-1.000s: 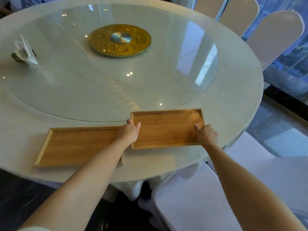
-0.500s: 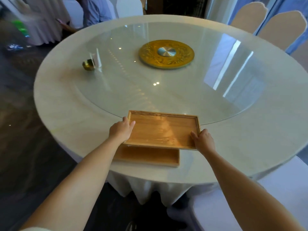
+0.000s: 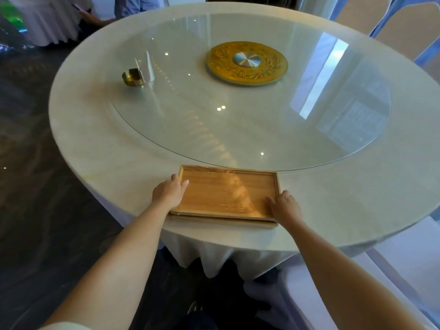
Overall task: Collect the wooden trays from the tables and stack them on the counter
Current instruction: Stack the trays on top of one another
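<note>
Two rectangular wooden trays lie stacked near the front edge of the round white table [image 3: 100, 148]. The upper tray [image 3: 226, 191] covers the lower tray [image 3: 223, 222], of which only a thin front edge shows. My left hand [image 3: 169, 192] grips the upper tray's left end, thumb over the rim. My right hand [image 3: 284, 206] holds its right front corner, fingers on the inside of the tray.
A glass turntable [image 3: 238, 120] with a gold disc [image 3: 247, 63] at its centre covers the table's middle. A small brass holder with a clear card [image 3: 134, 76] stands at the left. White-covered chairs [image 3: 404, 27] stand at the right and below me. A person sits at the far left.
Both hands carried the right tray leftwards and set it squarely on top of the other one. The view has shifted left with the move.
</note>
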Demonstrator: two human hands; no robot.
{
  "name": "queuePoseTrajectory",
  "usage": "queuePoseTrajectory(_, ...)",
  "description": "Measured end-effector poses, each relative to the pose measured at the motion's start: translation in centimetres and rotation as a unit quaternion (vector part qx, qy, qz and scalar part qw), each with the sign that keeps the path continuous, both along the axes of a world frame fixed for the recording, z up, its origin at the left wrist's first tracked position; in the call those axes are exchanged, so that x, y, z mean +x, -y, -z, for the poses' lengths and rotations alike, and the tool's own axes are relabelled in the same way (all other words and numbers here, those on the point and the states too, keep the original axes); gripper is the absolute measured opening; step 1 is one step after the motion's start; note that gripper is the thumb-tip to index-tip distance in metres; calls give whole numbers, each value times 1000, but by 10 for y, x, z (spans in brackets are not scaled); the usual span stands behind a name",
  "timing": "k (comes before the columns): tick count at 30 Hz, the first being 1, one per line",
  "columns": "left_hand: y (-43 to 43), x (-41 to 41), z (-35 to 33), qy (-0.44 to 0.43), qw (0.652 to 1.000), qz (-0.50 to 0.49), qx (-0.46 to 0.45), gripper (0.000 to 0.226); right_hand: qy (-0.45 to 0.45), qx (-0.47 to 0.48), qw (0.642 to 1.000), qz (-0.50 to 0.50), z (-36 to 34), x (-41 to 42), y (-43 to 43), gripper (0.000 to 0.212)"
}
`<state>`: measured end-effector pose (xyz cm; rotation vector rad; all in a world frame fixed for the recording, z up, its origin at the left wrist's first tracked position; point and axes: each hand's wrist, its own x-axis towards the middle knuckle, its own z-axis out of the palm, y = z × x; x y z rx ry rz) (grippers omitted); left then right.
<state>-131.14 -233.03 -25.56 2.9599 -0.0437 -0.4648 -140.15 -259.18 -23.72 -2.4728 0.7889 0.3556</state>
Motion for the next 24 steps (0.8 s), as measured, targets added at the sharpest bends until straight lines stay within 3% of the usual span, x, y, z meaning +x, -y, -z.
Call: queuePoseTrajectory(24, -11, 6, 7, -29, 999, -21, -24, 50, -25, 9, 1000, 16, 0, -7, -17, 53)
